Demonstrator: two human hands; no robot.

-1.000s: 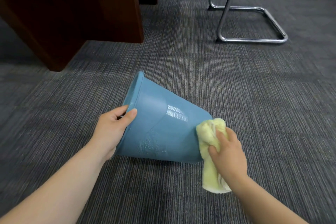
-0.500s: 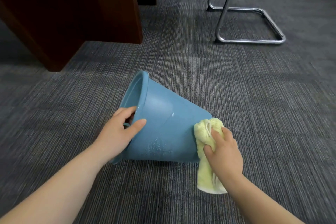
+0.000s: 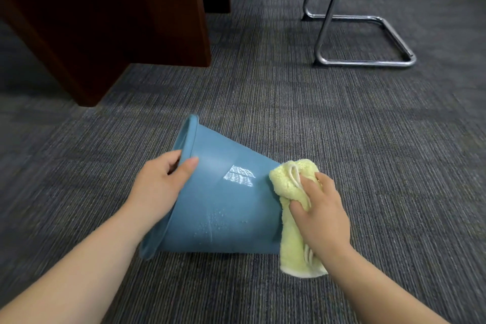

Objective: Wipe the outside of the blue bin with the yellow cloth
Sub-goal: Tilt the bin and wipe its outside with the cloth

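The blue bin lies on its side on the grey carpet, its open rim to the left and its base to the right. Water droplets and a bright reflection show on its upper wall. My left hand grips the rim, thumb on the outside and fingers curled inside. My right hand presses the folded yellow cloth against the bin's base end. The cloth hangs down to the carpet beside the base.
A dark red-brown wooden desk panel stands at the back left. A chrome chair frame rests on the carpet at the back right. Grey ribbed carpet spreads around the bin.
The bin has rolled a little under my hands, so the bright reflection now faces up. My left hand shifted along the rim. The cloth stays at the base end.
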